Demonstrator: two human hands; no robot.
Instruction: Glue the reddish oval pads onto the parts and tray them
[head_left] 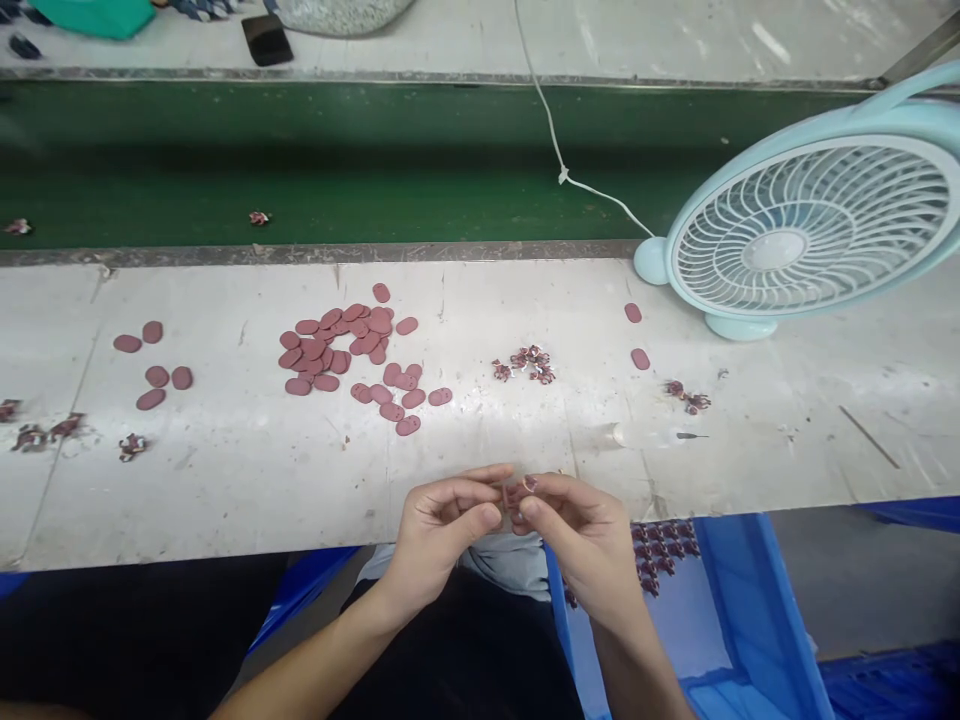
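Note:
My left hand (448, 525) and my right hand (585, 530) meet above the table's front edge. Between their fingertips is a small dark red figure (516, 493), partly covered by the fingers. Both hands pinch it, the left with thumb and fingers on its left side, the right on its right side. Beyond them lies a cluster of small dark figures (531, 362) with white parts. Flat red oval pieces (379, 340) are spread in a loose pile to the left of that cluster.
A pale blue fan (780, 235) stands at the right, its white cable running back. A clear bottle with a dark needle tip (691, 436) lies nearer. Below the edge, a blue bin (772, 610) holds rows of figures. A green belt (450, 200) crosses behind the table.

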